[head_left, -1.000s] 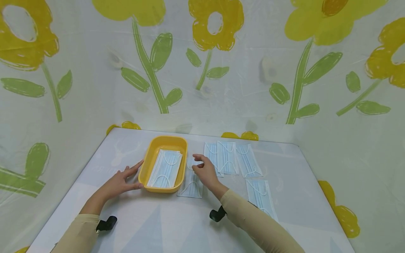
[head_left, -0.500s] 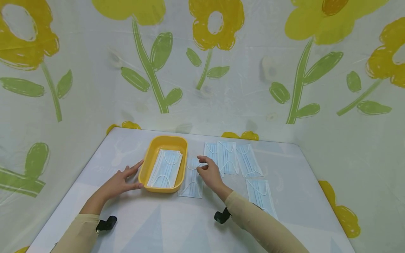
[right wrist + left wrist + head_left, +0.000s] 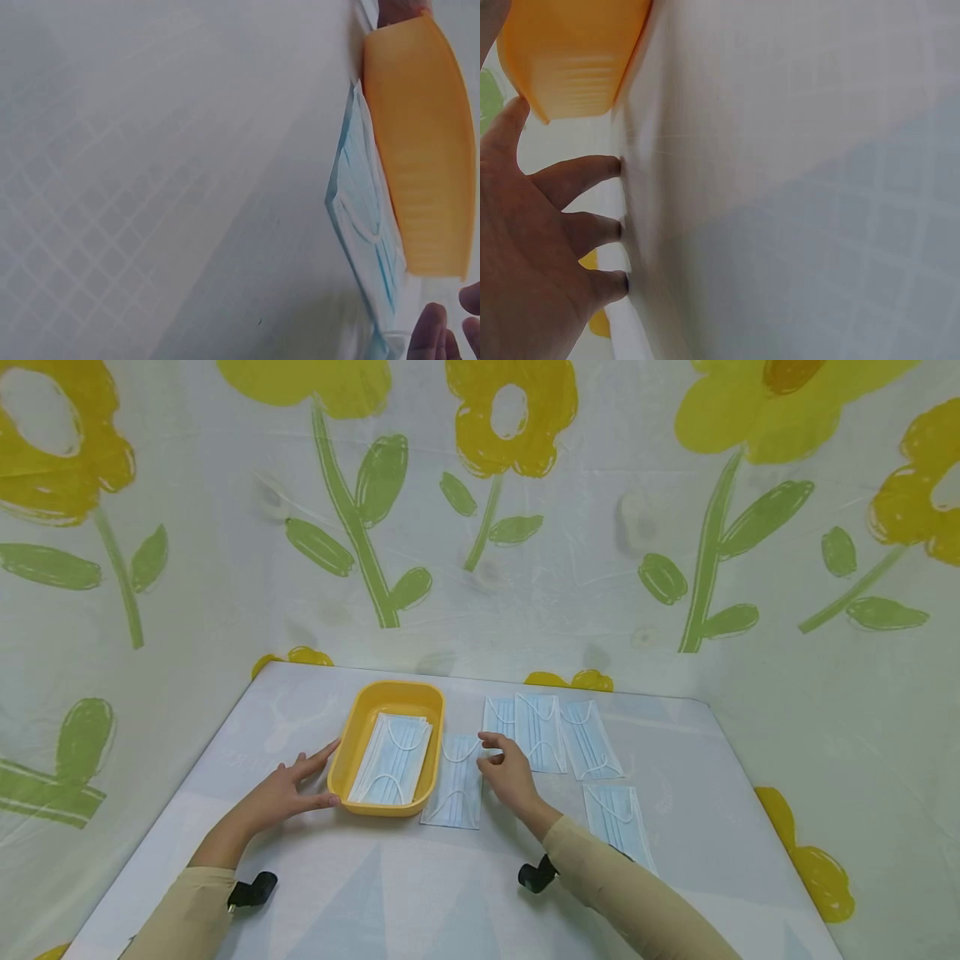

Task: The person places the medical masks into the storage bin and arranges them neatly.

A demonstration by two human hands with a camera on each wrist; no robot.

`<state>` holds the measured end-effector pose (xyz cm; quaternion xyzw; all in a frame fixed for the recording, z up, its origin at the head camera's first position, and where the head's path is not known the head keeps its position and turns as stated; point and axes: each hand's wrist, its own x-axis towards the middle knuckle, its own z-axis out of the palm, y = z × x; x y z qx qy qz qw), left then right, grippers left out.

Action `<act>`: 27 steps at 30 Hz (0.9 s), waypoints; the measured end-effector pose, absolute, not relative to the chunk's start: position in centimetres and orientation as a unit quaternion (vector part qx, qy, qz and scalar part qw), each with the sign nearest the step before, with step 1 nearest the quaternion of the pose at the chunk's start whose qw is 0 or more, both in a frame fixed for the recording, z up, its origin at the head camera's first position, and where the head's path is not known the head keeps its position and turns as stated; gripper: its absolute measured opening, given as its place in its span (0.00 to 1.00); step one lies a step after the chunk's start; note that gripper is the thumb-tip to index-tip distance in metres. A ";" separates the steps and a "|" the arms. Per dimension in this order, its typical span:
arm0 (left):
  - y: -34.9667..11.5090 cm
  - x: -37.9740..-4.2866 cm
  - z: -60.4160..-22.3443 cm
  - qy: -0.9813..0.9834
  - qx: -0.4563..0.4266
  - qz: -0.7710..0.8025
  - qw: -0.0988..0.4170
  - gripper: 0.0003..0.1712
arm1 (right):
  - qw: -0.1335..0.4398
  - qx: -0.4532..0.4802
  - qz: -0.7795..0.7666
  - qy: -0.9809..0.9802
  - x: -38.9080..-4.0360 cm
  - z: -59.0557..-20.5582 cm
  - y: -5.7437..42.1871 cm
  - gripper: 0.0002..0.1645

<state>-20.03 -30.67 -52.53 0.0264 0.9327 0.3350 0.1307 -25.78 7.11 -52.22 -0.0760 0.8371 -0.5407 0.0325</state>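
A yellow tray point(image 3: 347, 777) stands on the table, with a small stack of blue pleated face masks point(image 3: 392, 760) inside. My left hand point(image 3: 288, 793) is spread at its left side, index finger and thumb touching the rim; in the left wrist view the other fingertips rest on the tabletop. One face mask point(image 3: 456, 793) lies flat against the tray's right side. Over that mask's right edge hovers my right hand point(image 3: 513, 777), fingers loosely bent, thumb and index finger apart, nothing visible between them. The right wrist view shows these fingers point(image 3: 427, 330) near the mask's far end.
Further right lie several face masks: one point(image 3: 498, 714) partly overlapped by another point(image 3: 540, 735), a slanted one point(image 3: 590, 741), and one point(image 3: 618, 822) nearer, partly hidden by the right sleeve point(image 3: 607, 877). A flower-printed curtain point(image 3: 570, 552) encloses the table point(image 3: 360, 885).
My right hand has drifted rightward, away from the tray, uncovering more of the mask beside it. The left hand, tray and masks have stayed put.
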 end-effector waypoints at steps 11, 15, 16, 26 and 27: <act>-30.7 -20.0 -52.5 0.932 0.026 0.336 0.133 0.60 | 0.024 -0.074 -0.540 0.838 -25.9 -52.6 8.0 0.27; -30.7 -20.0 -52.5 0.932 0.025 0.337 0.133 0.60 | 0.021 -0.068 -0.535 0.842 -25.8 -52.9 8.3 0.27; -30.7 -20.0 -52.4 0.932 0.026 0.337 0.133 0.60 | 0.019 -0.065 -0.533 0.843 -25.8 -52.9 8.4 0.26; -30.6 -19.9 -52.2 0.931 0.027 0.336 0.139 0.60 | 0.008 -0.048 -0.528 0.848 -25.7 -53.2 9.3 0.25; -30.6 -19.9 -52.2 0.931 0.026 0.337 0.139 0.60 | 0.008 -0.047 -0.528 0.848 -25.7 -53.2 9.3 0.25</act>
